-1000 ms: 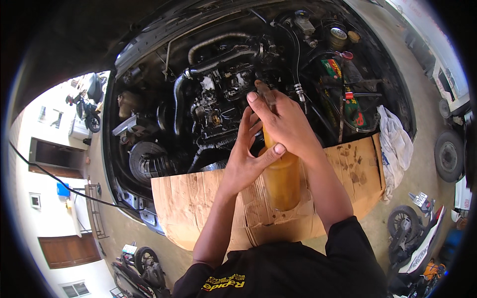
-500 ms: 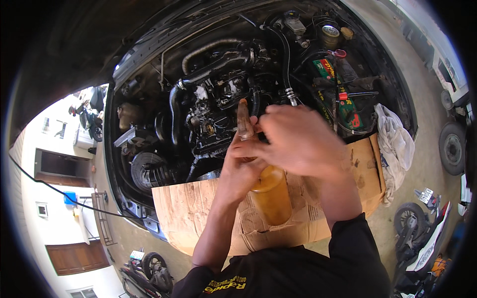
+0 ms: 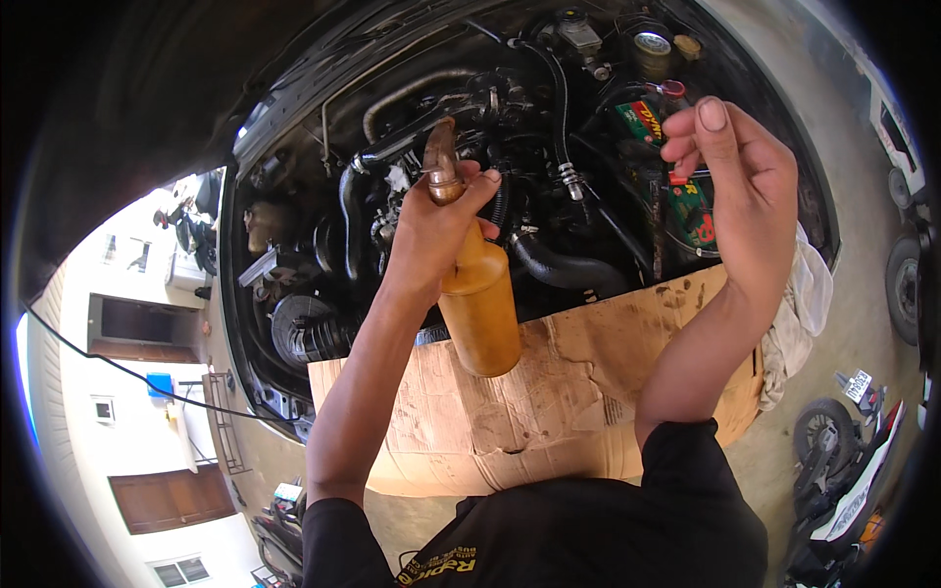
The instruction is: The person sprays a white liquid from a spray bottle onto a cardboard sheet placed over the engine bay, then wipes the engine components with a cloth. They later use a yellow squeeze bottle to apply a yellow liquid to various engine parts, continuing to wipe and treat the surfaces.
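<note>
My left hand point(image 3: 431, 235) is wrapped round the neck of a yellow, cylindrical bottle point(image 3: 482, 318). From its top rises a stained, brownish, bent spout point(image 3: 441, 149), its tip toward the engine. The bottle tilts over the front of the engine bay, its base above the cardboard point(image 3: 588, 392). My right hand point(image 3: 740, 176) is raised at the right, apart from the bottle and in front of the battery point(image 3: 642, 122). Its fingers are loosely curled with the thumb up, and nothing shows in them.
The engine point(image 3: 490, 103) with its pipes fills the bay. A black hose point(image 3: 569, 269) runs near the cardboard's far edge. A whitish cloth point(image 3: 784, 353) hangs at the right. Motorcycles point(image 3: 833, 451) stand on the floor beyond.
Both hands were together at the bottle's top. My right hand has come off and moved up to the right. My left hand has carried the bottle forward and left, over the engine bay.
</note>
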A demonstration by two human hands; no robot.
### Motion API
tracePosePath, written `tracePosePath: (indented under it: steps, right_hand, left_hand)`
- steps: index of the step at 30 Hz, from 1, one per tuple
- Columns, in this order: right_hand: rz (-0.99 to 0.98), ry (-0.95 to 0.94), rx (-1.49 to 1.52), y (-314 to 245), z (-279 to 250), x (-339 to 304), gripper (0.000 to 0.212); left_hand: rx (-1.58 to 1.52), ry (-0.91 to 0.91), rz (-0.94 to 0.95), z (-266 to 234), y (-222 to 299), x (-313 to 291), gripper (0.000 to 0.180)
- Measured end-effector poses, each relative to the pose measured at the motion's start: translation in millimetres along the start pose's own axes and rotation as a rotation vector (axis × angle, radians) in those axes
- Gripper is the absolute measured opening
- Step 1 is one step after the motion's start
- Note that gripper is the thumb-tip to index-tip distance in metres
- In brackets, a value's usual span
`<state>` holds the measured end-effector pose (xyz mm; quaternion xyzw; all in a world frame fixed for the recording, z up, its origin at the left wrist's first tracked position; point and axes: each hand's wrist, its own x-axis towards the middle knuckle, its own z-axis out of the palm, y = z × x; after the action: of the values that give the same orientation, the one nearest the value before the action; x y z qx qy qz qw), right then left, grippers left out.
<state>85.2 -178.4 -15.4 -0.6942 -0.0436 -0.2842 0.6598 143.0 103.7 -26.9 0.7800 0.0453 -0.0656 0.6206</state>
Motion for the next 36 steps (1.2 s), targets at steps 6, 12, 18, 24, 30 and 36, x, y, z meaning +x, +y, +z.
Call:
tracePosePath:
  steps: [6, 12, 18, 24, 30, 36]
  right_hand:
    - [-0.064, 0.088, -0.007, 0.2, -2.9, -0.9, 0.045]
    - [-0.049, 0.134, -0.007, 2.8, 0.1, 2.3, 0.046]
    - [-0.028, 0.114, 0.055, 10.5, 7.7, 6.1, 0.044]
    - [-0.031, 0.103, 0.053, 12.6, 11.4, 6.9, 0.045]
    - [-0.041, 0.107, 0.015, 13.8, 16.4, 7.9, 0.047]
    - [-0.054, 0.089, -0.072, 16.8, 22.9, 7.7, 0.045]
  left_hand:
    - [0.077, 0.045, -0.127, -0.8, -10.1, 17.5, 0.043]
    - [0.008, -0.047, -0.192, -8.3, -19.7, 46.2, 0.048]
    - [0.026, -0.070, -0.272, 6.4, -29.2, 68.9, 0.048]
    - [0.080, -0.035, -0.314, 11.3, -29.9, 73.6, 0.048]
    - [-0.065, 0.041, -0.257, -14.0, -38.8, 69.8, 0.042]
    - [-0.146, 0.114, -0.246, -52.2, -48.1, 65.7, 0.041]
